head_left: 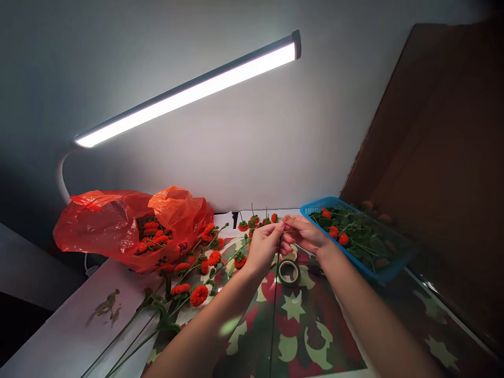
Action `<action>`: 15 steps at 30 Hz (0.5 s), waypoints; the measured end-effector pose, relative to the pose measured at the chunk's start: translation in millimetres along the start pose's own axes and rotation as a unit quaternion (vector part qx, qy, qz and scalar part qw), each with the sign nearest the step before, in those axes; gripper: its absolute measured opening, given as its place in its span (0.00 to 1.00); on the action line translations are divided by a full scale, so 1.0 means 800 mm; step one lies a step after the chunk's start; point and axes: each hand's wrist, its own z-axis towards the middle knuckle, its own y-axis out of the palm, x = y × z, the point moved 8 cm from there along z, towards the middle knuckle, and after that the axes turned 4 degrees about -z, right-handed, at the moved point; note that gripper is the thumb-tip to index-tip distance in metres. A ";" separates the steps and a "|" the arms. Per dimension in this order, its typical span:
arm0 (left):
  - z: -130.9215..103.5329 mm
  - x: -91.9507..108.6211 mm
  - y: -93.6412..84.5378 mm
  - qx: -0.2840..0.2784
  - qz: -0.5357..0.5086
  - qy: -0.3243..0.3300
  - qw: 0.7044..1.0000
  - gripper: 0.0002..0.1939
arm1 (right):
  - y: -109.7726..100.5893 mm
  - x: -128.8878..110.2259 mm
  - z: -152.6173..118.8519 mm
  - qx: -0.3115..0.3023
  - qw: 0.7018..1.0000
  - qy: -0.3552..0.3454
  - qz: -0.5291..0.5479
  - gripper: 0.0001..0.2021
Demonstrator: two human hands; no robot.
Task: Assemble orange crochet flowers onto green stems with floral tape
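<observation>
My left hand [264,244] is closed in a pinch around the upper end of a thin dark stem [274,315], which hangs down toward the near edge of the mat. Against its fingertips, my right hand [306,234] pinches at the same spot; anything between its fingers is too small to make out. Just below the hands lies a roll of dark green tape [290,283], with a second, paler roll [290,256] behind it. Several small orange-red flower heads with green bases [254,219] sit beyond my left hand.
Left stands a red plastic bag [98,220] holding orange flowers. Long-stemmed orange flowers [199,295] lie beside my left forearm. A blue basket [311,211] of stemmed flowers is at right, near a brown board [441,131]. A lit lamp [189,97] hangs above the patterned mat [252,362].
</observation>
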 end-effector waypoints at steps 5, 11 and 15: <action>-0.004 0.005 -0.004 0.031 0.060 0.031 0.997 0.19 | -0.018 -0.006 0.000 0.071 0.997 -0.016 0.012 0.19; 0.000 -0.002 -0.005 0.034 -0.005 0.030 0.999 0.19 | -0.013 0.001 0.007 0.033 0.998 -0.030 0.043 0.19; 0.004 -0.013 0.002 0.001 -0.063 -0.003 0.998 0.21 | -0.006 0.014 0.011 -0.016 0.997 -0.018 0.078 0.20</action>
